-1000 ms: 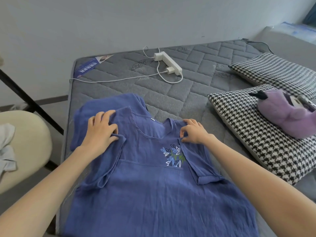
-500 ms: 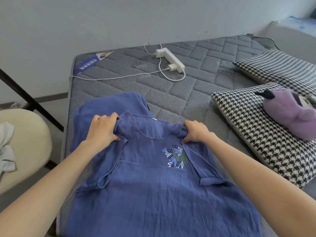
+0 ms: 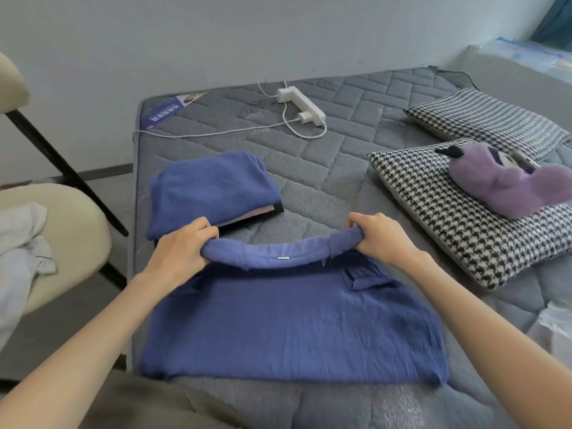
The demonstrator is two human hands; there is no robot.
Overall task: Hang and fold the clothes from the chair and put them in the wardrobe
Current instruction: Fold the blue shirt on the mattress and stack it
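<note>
The blue crinkly cotton shirt (image 3: 291, 329) is on the near part of the grey quilted mattress (image 3: 325, 187), right in front of me, and I've got its top edge bunched up in both fists. My left hand (image 3: 179, 246) is curled tight round the left shoulder end and my right hand (image 3: 380, 236) is curled round the right one. Half a second ago it was lying flat with the little leaf embroidery showing on the chest. Now that top end is lifted off the bed and rolled over toward me, so the embroidery is hidden and the neckline hangs as a sagging band between my hands. The hem points at me and the collar end away, and as it lies now the long side runs left to right. Just behind my left hand is a folded blue garment pile (image 3: 210, 187) with pink and black edges peeking out underneath. Further back there's a white power strip (image 3: 301, 105), to the right a black-and-white houndstooth pillow (image 3: 433, 212) with a purple plush toy (image 3: 507, 184) on it, and to the left the cream chair (image 3: 77, 230) holding white clothes (image 3: 21, 239).
</note>
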